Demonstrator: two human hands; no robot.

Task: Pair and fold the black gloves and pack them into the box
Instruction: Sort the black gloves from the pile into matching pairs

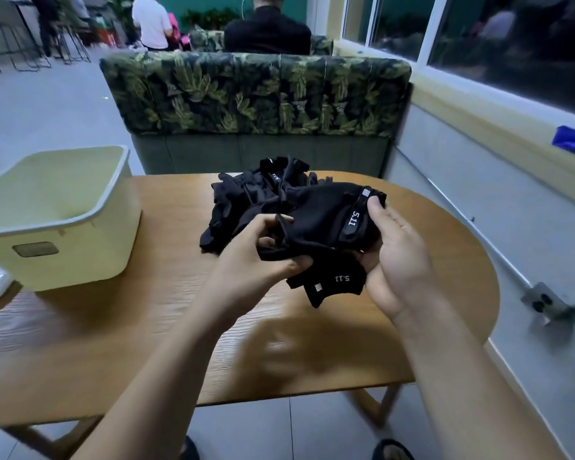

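gloves [326, 224] gripped: left hand [263, 257] + right hand [399, 257] | box [90, 234] left

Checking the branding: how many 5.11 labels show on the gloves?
3: one on the upper held glove, one on the lower held glove, one in the pile behind. More may be hidden.

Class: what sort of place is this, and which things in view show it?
Probably a café or canteen: a leaf-print booth seat faces the wooden table; another person sits in the next booth.

Forearms extended, left hand [263, 257] curled round gloves [319, 217], right hand [395, 257] pinching them
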